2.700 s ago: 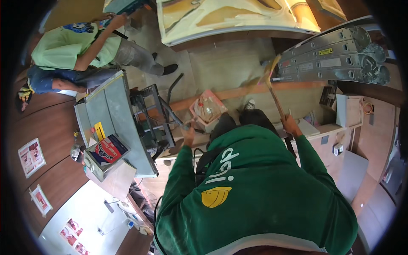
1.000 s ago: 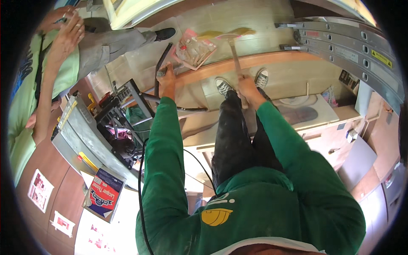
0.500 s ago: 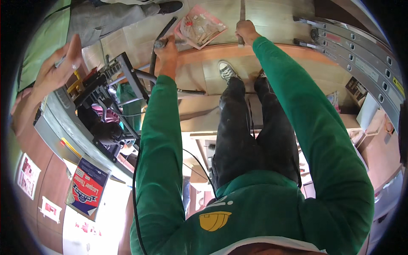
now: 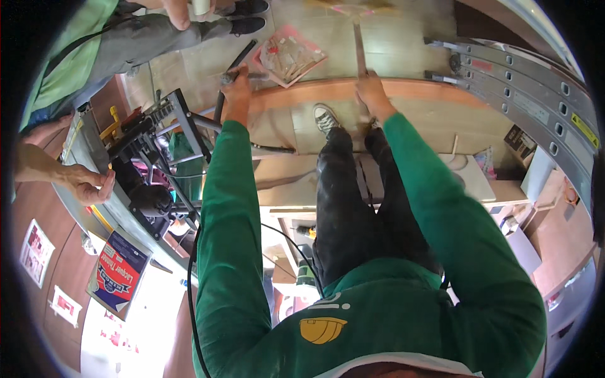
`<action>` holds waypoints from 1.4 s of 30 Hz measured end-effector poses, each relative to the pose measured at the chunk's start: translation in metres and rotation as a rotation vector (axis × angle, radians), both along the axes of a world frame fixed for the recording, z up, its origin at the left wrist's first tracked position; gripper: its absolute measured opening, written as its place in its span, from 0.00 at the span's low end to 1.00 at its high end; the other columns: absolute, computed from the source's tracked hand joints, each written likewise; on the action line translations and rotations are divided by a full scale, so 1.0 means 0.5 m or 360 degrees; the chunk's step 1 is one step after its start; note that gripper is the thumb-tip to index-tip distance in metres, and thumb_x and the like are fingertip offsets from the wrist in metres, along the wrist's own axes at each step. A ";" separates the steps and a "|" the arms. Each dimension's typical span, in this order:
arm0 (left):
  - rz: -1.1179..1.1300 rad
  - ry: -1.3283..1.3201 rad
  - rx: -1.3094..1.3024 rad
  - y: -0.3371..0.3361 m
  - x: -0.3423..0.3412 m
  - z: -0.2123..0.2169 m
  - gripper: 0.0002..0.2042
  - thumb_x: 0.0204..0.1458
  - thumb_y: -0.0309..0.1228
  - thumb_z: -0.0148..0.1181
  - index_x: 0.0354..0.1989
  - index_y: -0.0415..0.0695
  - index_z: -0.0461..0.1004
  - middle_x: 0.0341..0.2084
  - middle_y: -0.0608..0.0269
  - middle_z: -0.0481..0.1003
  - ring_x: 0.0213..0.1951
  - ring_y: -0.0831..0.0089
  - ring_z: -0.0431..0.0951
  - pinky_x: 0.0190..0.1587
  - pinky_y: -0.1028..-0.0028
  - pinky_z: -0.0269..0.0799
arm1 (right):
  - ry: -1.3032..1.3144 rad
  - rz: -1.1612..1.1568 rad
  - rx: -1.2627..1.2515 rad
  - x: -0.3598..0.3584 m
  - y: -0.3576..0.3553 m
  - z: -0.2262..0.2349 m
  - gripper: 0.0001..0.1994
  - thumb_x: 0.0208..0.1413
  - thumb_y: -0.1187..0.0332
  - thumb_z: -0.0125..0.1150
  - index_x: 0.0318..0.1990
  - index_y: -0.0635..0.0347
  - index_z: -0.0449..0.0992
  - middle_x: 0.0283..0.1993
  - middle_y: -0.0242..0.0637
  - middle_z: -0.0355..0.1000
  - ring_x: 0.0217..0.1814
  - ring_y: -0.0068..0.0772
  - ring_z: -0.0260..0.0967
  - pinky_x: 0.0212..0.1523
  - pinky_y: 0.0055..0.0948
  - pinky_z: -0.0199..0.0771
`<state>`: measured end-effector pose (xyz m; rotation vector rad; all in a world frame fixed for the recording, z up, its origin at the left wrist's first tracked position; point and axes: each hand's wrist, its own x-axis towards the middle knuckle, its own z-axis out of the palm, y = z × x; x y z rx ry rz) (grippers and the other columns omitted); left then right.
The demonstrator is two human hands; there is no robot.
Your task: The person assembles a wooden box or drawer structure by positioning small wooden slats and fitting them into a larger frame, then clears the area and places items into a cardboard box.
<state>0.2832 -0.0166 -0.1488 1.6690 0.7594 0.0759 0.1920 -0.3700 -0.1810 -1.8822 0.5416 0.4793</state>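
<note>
Broom [image 4: 359, 44] shows its head [image 4: 353, 10] again, right fingers [image 4: 365, 88] around its handle [image 4: 361, 60], left fingers [image 4: 239, 80] around a grey bar [image 4: 258, 76].

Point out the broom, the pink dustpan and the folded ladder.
Broom [image 4: 360, 48]: head view, bare stretch of handle.
Pink dustpan [image 4: 307, 71]: head view, lower right rim.
Folded ladder [image 4: 530, 104]: head view, side rail.

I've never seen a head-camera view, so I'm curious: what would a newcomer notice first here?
Most likely the green sweatshirt across the lower middle. Above it, the right hand grips a broom, and the left hand a grey handle near a pink pan of debris. A grey ladder stands out at upper right, a red-and-blue container at lower left.
</note>
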 end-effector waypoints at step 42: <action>-0.0114 -0.0199 -0.0423 0.195 -0.126 -0.122 0.13 0.56 0.39 0.70 0.42 0.45 0.78 0.33 0.67 0.76 0.35 0.74 0.75 0.41 0.72 0.72 | 0.0615 -0.0824 0.0339 -0.243 0.249 0.427 0.13 0.71 0.60 0.45 0.53 0.60 0.66 0.27 0.32 0.64 0.18 0.26 0.62 0.16 0.29 0.65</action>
